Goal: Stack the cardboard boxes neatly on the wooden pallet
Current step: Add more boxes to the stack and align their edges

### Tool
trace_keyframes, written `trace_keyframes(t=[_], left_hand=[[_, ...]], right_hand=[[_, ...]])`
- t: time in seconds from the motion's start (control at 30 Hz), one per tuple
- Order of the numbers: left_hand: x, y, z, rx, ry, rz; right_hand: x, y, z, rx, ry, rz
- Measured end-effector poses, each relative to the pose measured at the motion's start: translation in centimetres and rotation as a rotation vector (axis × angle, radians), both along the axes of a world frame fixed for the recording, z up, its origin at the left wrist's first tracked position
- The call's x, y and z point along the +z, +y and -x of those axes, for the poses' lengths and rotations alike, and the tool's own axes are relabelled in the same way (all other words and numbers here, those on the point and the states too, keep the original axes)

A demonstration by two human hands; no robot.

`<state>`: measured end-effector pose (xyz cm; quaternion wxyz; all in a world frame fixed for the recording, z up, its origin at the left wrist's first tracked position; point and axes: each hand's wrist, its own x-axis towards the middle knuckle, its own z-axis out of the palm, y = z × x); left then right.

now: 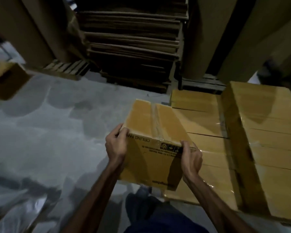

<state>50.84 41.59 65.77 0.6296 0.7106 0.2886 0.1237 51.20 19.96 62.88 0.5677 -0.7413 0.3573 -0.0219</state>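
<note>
The stack [213,145] of taped boxes, taken here as the reference, is seen in two tiers: a lower row nearer the held box and a higher row [272,137] beyond it to the right. The pallet is presumed to lie beneath the stack, but it is not shown. Behind the stack, a pile of flat cardboard [133,47] is stored, flanked by large brown rolls [207,34]. Left of the stack, bare grey floor [40,132] is seen, and one loose box [5,81] lies well apart at the far left, blurred. The held box [151,145] is carried just beside the stack's left edge, tilted, its taped top facing up. It is gripped at its near upper corners: the left hand [116,147] is curled round the left corner and the right hand [191,157] round the right. The step in hand is judged to be the carry to placement. The next move calls for the box to be levelled, squared to the lower row and set down flush with its neighbours.
</note>
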Motion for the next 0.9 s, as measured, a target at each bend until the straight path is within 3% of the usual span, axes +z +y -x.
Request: trace_keyframes(t=[0.3,0.53,0.9], left_hand=[[-0.3,5.0,-20.2,-0.211,0.083,-0.094],[-0.3,0.4,-34.8,-0.440,0.057,-0.090],[-5.9,-4.5,-61.1,-0.793,0.126,0.017]], right_hand=[[-0.8,4.5,-16.1,-0.168,0.002,-0.110],[-1.4,2.0,-26.0,-0.375,0.022,-0.082],[-5.1,1.6,-42.2,-0.625,-0.013,-0.125]])
